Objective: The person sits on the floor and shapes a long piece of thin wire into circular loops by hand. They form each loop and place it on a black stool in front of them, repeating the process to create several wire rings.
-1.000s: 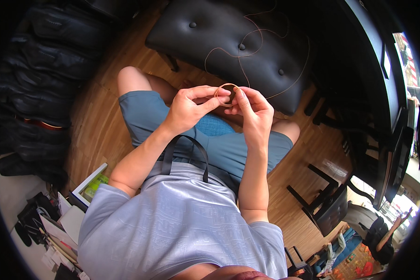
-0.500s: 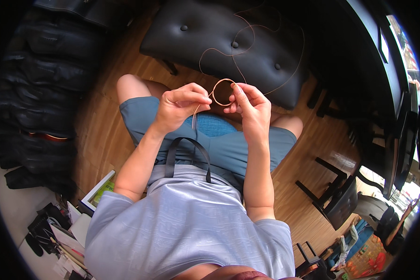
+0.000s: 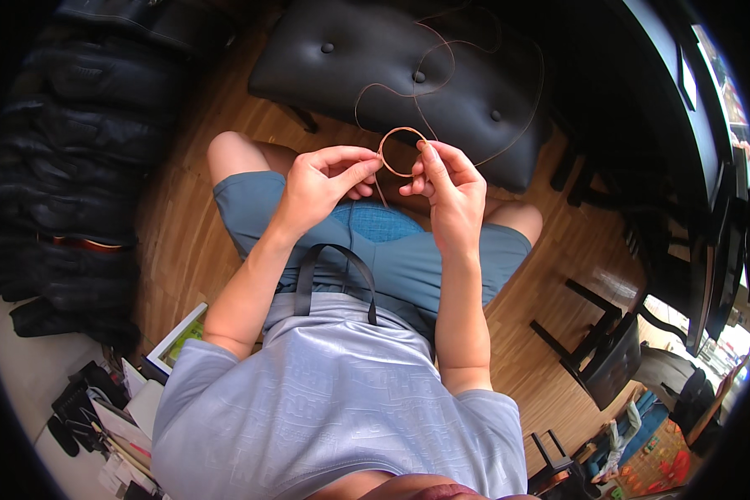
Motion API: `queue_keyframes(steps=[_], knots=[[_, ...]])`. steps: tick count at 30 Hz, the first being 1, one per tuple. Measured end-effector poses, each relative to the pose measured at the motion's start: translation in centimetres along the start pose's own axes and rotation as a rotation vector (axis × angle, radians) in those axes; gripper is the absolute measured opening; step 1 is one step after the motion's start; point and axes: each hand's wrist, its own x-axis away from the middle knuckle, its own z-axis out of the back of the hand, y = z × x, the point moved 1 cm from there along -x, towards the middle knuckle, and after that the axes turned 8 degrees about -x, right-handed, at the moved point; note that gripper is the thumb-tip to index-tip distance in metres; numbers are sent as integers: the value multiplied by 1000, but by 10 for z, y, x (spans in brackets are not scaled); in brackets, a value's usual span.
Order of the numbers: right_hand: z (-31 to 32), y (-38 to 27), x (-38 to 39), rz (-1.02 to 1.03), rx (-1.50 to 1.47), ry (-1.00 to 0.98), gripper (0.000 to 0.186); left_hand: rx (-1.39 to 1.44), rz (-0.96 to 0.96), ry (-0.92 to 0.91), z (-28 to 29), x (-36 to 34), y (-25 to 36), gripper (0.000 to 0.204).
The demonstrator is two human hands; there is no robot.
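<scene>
Above my lap I hold a thin tan ring point(image 3: 404, 128) upright, its round opening facing me. It looks like a hoop of cord or slim band. My left hand point(image 3: 325, 182) pinches its left edge between thumb and forefinger, and a short strand hangs below those fingers. My right hand point(image 3: 448, 185) grips the right edge between thumb and forefinger, with the other fingers curled. From near the ring a long thin cord point(image 3: 372, 85) trails in loose loops over the black bench. Whether ring and cord are one piece I cannot make out.
The black tufted bench point(image 3: 350, 71) stands just ahead of my knees. A black sofa point(image 3: 75, 167) runs along the left, and a small black chair point(image 3: 612, 362) is at the right. Papers and boxes point(image 3: 125, 408) crowd the lower left.
My left hand has turned slightly and moved to the ring's left edge. The ring has risen a little, and the strand below my left fingers now hangs toward the right.
</scene>
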Motion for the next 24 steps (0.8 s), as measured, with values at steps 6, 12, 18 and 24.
queue_keyframes(steps=[6,12,18,24], knots=[[-6,7,5,47,36,21,22,275,-12,-37,-14,1,-1,26],[-9,14,6,79,76,26,20,245,-54,57,-24,-3,-11,24],[-12,18,5,200,134,87,19,499,42,-27,-27,-4,-26,23],[-8,21,3,191,138,72,17,616,136,-69,-25,-4,-25,24]])
